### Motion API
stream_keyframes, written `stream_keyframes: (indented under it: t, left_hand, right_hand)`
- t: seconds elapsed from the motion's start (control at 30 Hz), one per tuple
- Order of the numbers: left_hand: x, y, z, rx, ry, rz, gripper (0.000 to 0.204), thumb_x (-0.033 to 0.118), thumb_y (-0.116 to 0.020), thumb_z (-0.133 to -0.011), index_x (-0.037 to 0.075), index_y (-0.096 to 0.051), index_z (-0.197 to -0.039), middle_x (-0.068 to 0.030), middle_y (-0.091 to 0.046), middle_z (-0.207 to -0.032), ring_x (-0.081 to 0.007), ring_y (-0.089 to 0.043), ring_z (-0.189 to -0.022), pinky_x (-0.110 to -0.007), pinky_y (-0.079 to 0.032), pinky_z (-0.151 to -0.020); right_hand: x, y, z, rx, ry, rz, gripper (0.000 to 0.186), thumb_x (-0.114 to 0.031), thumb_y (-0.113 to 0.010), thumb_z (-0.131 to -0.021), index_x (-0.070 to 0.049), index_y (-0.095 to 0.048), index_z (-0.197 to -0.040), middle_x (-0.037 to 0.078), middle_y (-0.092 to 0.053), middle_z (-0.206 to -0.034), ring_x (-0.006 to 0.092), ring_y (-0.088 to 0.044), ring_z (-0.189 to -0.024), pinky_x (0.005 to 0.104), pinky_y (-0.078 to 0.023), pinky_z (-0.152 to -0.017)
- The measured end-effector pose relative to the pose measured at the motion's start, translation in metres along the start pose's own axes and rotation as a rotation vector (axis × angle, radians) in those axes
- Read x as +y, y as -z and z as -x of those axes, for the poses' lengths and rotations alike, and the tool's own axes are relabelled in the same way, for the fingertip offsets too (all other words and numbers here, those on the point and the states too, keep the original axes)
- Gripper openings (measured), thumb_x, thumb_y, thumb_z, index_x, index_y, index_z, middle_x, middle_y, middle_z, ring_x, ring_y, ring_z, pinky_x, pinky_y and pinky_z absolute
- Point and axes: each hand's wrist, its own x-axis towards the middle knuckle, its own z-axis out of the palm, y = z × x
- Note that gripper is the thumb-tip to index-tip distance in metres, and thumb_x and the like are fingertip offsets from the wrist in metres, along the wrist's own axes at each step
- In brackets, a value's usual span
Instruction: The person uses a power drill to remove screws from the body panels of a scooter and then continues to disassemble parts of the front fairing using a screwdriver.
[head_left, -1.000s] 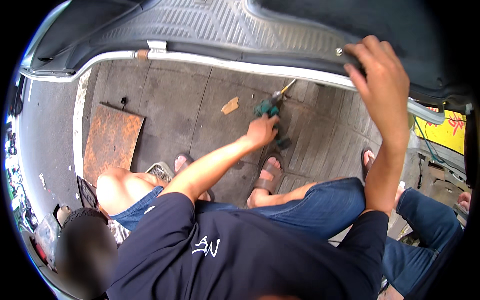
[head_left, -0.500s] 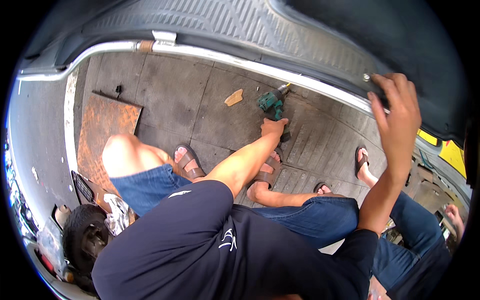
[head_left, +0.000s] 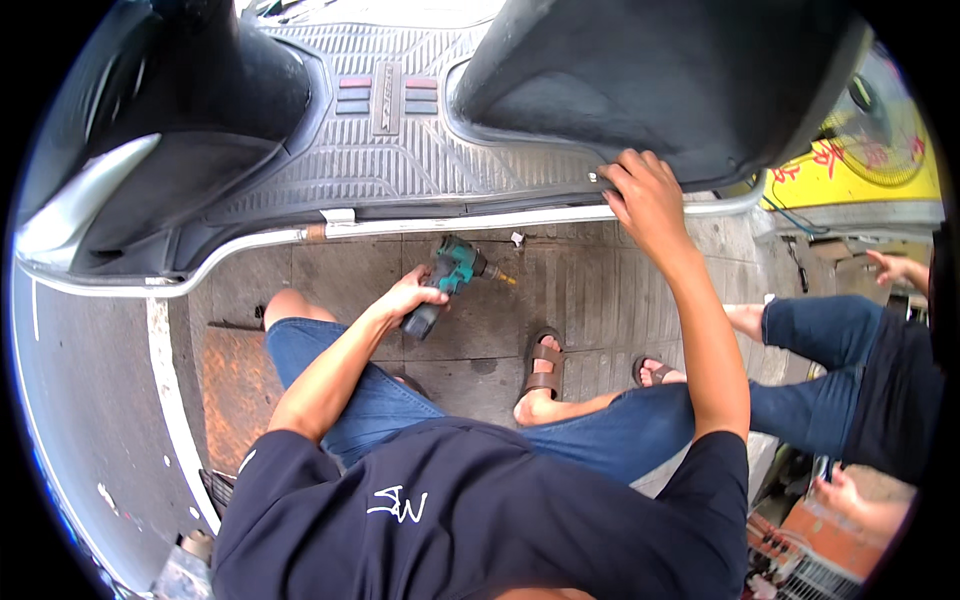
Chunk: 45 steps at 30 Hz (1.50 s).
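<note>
A scooter's ribbed grey floorboard (head_left: pixel 505 167) spans the upper view between black body panels (head_left: pixel 675 75), with a metal tube (head_left: pixel 470 222) along its near edge. My left hand (head_left: pixel 420 295) is closed round a teal-and-black cordless drill (head_left: pixel 455 270) below the tube, its yellow-tipped bit pointing right. My right hand (head_left: pixel 648 205) touches the floorboard beside a small silver bolt (head_left: pixel 593 176), fingers curled but apart, holding nothing that shows.
A rusty metal plate (head_left: pixel 240 380) lies on the paving at left, beside a white line. At right stand a yellow signboard (head_left: pixel 800 185), a fan (head_left: pixel 865 130) and another person in jeans (head_left: pixel 820 390) with hands showing. My sandalled foot (head_left: pixel 543 365) is below the drill.
The view has shifted, showing more of the scooter. My left hand has moved left with the drill and turned it, so the bit points right. My right hand remains beside the bolt.
</note>
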Motion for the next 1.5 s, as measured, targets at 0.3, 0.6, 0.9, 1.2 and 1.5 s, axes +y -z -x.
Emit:
stream_keyframes:
  t: [0.3,0.6,0.9,1.2,1.5]
  left_hand:
    - [0.098,-0.013,0.150,0.045,-0.575,0.011,0.073,0.026,-0.085,-0.071,0.002,-0.049,-0.131,-0.0074,-0.064,-0.111,-0.0164,-0.061,-0.102,-0.033,-0.049,-0.092]
    - [0.180,-0.014,0.146,-0.060,-0.646,0.080,0.040,0.012,-0.077,-0.082,0.001,-0.064,-0.119,-0.0107,-0.072,-0.104,-0.0157,-0.067,-0.077,-0.031,-0.056,-0.073]
    - [0.196,-0.042,0.135,0.103,-0.664,-0.287,0.034,0.011,-0.080,-0.079,0.000,-0.068,-0.108,-0.0101,-0.072,-0.095,-0.0157,-0.066,-0.072,-0.031,-0.056,-0.065]
    - [0.222,-0.069,0.132,0.173,-0.636,-0.411,0.025,0.012,-0.078,-0.079,-0.001,-0.068,-0.097,-0.0048,-0.068,-0.077,-0.0122,-0.062,-0.065,-0.028,-0.049,-0.063]
    - [0.227,-0.073,0.130,0.175,-0.598,-0.445,0.027,0.009,-0.077,-0.078,-0.002,-0.067,-0.102,-0.0072,-0.069,-0.083,-0.0139,-0.064,-0.066,-0.030,-0.052,-0.063]
  right_hand:
    - [-0.010,-0.002,0.002,0.003,-0.052,0.077,0.027,-0.009,-0.073,-0.077,-0.008,-0.068,-0.103,0.005,-0.058,-0.100,0.0266,-0.055,-0.099,0.0407,-0.044,-0.086]
    - [-0.001,-0.002,0.000,-0.057,-0.104,0.087,0.029,-0.010,-0.074,-0.077,-0.008,-0.067,-0.105,0.007,-0.057,-0.103,0.0281,-0.054,-0.104,0.0418,-0.043,-0.087]
    - [-0.001,-0.005,0.000,-0.083,-0.104,0.026,0.029,-0.009,-0.075,-0.077,-0.007,-0.065,-0.103,0.007,-0.055,-0.104,0.0279,-0.054,-0.106,0.0424,-0.044,-0.090]
    - [0.006,-0.001,-0.004,-0.104,-0.089,-0.008,0.030,-0.010,-0.078,-0.075,-0.007,-0.064,-0.101,0.007,-0.055,-0.105,0.0289,-0.056,-0.106,0.0435,-0.047,-0.090]
    - [0.009,-0.006,-0.001,-0.079,-0.069,-0.028,0.031,-0.008,-0.079,-0.073,-0.005,-0.064,-0.099,0.008,-0.056,-0.103,0.0290,-0.057,-0.104,0.0428,-0.048,-0.089]
